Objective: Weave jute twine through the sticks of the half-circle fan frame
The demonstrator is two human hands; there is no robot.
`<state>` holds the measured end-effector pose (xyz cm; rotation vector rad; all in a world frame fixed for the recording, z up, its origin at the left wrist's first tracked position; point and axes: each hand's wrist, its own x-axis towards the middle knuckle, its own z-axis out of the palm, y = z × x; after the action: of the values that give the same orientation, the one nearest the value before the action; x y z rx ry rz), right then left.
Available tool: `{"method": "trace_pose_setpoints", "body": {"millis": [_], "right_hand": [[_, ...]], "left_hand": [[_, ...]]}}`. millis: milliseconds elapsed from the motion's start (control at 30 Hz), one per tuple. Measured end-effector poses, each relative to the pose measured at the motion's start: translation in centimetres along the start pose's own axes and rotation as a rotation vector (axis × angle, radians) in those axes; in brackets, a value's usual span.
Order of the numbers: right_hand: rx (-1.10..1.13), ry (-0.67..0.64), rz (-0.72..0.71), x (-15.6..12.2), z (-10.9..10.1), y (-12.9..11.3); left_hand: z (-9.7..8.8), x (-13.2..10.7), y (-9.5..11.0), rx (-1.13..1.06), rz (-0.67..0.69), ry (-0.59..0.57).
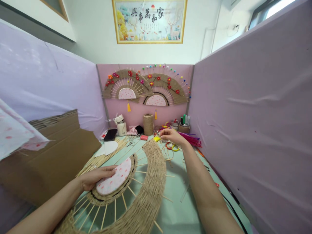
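Left of centre in the frame, my left hand (97, 177) is closed on the pink dotted half-circle (119, 178) of a woven fan (154, 172), which spreads across the lower middle over the bench (180, 214). Just right of centre, my right hand (173, 136) has its fingertips drawn together beside a yellow piece (156, 138); I cannot tell whether they hold anything. Higher up hang two flowered fans (175, 84); at top centre a gold-framed picture (149, 27) reads, left to right, 興事萬和家, its smaller lettering illegible.

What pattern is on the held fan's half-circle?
The half-circle has reddish-pink dots on pale pink, seen in the head view.
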<state>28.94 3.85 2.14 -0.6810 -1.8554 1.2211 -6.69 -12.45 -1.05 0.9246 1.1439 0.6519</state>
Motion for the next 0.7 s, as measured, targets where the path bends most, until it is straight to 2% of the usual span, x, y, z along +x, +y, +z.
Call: {"method": "trace_pose_setpoints", "body": {"millis": [233, 467, 700], "right_hand": [[0.269, -0.027, 0.087, 0.2, 0.1, 2.0], [0.261, -0.077, 0.122, 0.7, 1.5, 1.9], [0.198, -0.114, 0.224, 0.5, 1.6, 2.9]], "left_hand": [[0.2, 0.1, 0.0, 0.004, -0.011, 0.006], [0.2, 0.1, 0.0, 0.015, -0.004, 0.049], [-0.2, 0.3, -0.1, 0.016, -0.027, 0.026]]}}
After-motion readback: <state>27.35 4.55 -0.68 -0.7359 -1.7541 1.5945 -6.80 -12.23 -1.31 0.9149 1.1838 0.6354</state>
